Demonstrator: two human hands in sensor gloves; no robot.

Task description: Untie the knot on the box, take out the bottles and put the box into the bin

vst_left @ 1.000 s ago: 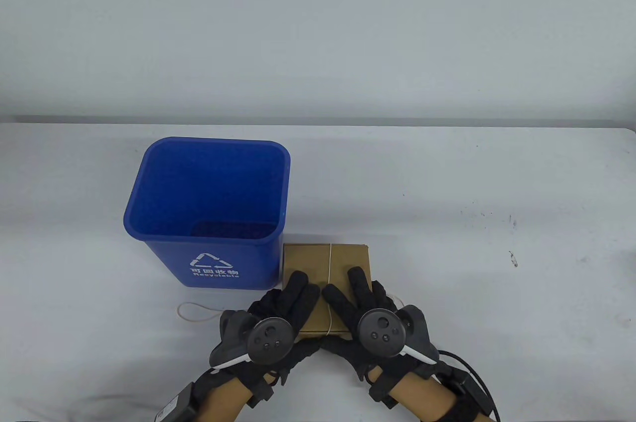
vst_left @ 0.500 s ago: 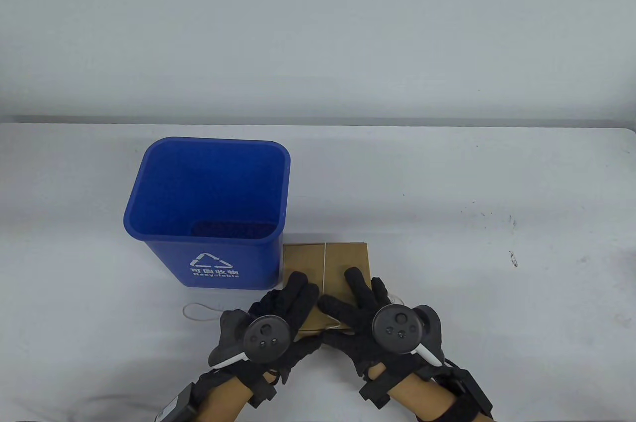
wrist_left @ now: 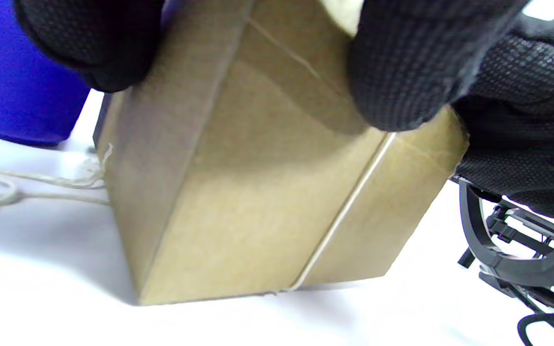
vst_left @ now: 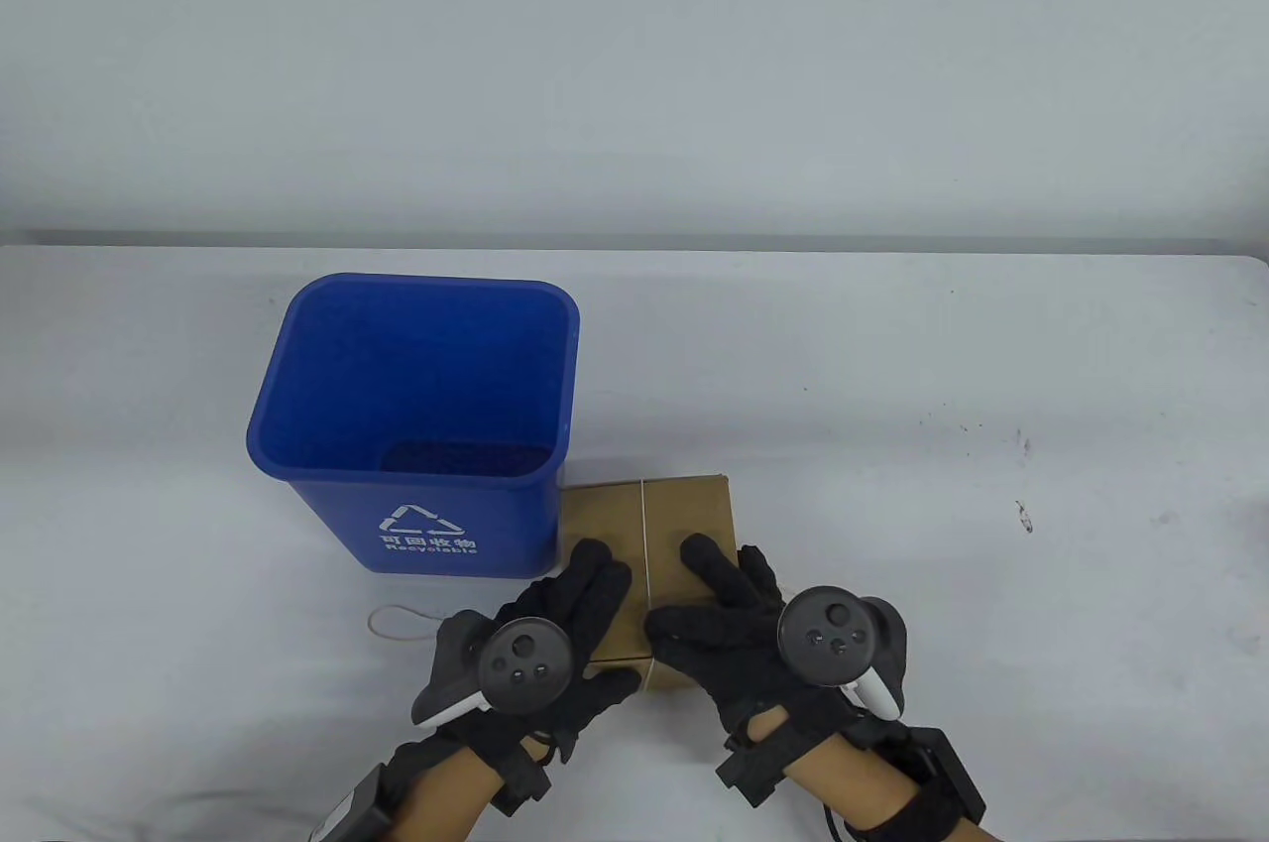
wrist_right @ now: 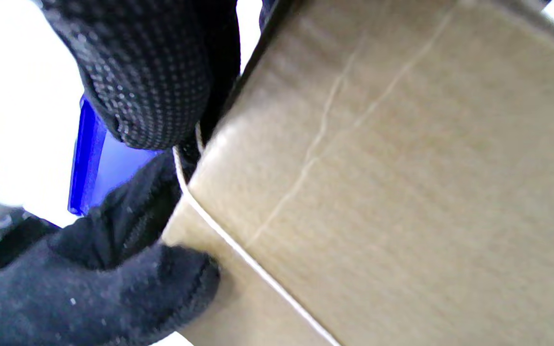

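Observation:
A brown cardboard box (vst_left: 684, 510) tied with a pale string (vst_left: 644, 535) lies just right of the blue bin (vst_left: 416, 366). My left hand (vst_left: 585, 609) grips the box's near left part, fingers on top and thumb along the front face. Gripping the near right part is my right hand (vst_left: 694, 589), with its thumb by the string. The box (wrist_left: 258, 192) is tipped, resting on one lower edge, and the string (wrist_left: 344, 211) runs down its front. In the right wrist view a thumb (wrist_right: 89, 298) presses the box (wrist_right: 402, 168) corner beside the string (wrist_right: 238, 254). No bottles are visible.
A loose loop of string (vst_left: 402, 624) lies on the white table (vst_left: 991, 535) left of the box, in front of the bin. The bin stands open and touches the box's left side. Cables trail from both wrists at the table's near edge.
The box's near side has lifted, so its front face now shows. My right hand has slid right and its thumb has moved onto the front edge. The left hand has barely moved.

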